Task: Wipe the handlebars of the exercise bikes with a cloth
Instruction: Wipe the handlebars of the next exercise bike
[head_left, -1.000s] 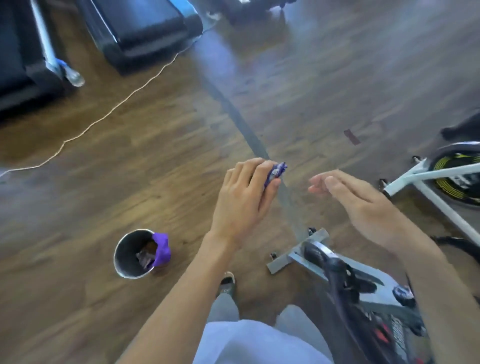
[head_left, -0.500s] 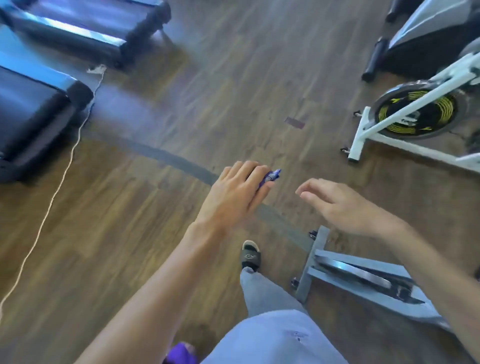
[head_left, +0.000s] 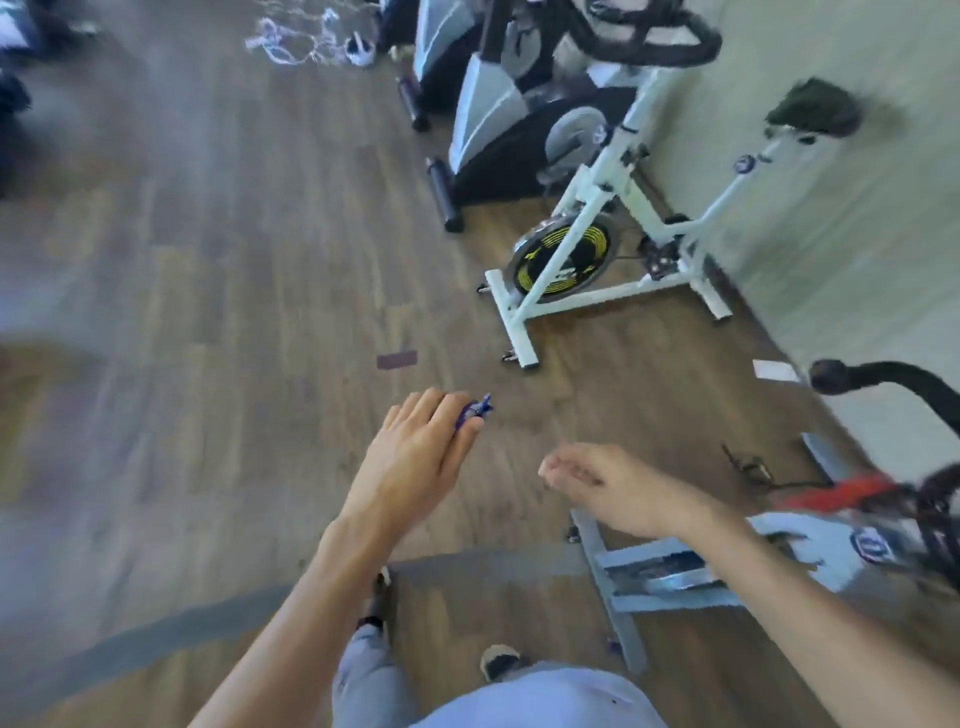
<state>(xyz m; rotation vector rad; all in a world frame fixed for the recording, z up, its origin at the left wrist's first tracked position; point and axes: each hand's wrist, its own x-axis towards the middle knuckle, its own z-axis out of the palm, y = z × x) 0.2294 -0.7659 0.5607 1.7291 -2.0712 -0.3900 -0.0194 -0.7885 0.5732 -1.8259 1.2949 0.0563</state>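
My left hand (head_left: 418, 457) holds a small purple cloth (head_left: 471, 410) bunched between its fingers and thumb, over the wooden floor. My right hand (head_left: 608, 486) hangs beside it with loosely curled fingers and holds nothing. A white exercise bike (head_left: 613, 244) with a black and yellow flywheel stands ahead on the right; its black handlebars (head_left: 649, 44) are near the top edge. The black handlebar (head_left: 883, 379) of a nearer grey bike (head_left: 670, 577) curves in at the right edge.
Grey and black exercise machines (head_left: 498, 114) stand behind the white bike along the pale wall (head_left: 831, 218). A tangle of cords (head_left: 306, 36) lies on the floor at the top. Open wooden floor (head_left: 208, 312) stretches to the left. My feet and grey trousers are at the bottom.
The view has swung right and up: the treadmills and bucket left the frame, and the white bike with its handlebars came in. My left hand keeps hold of the purple cloth.
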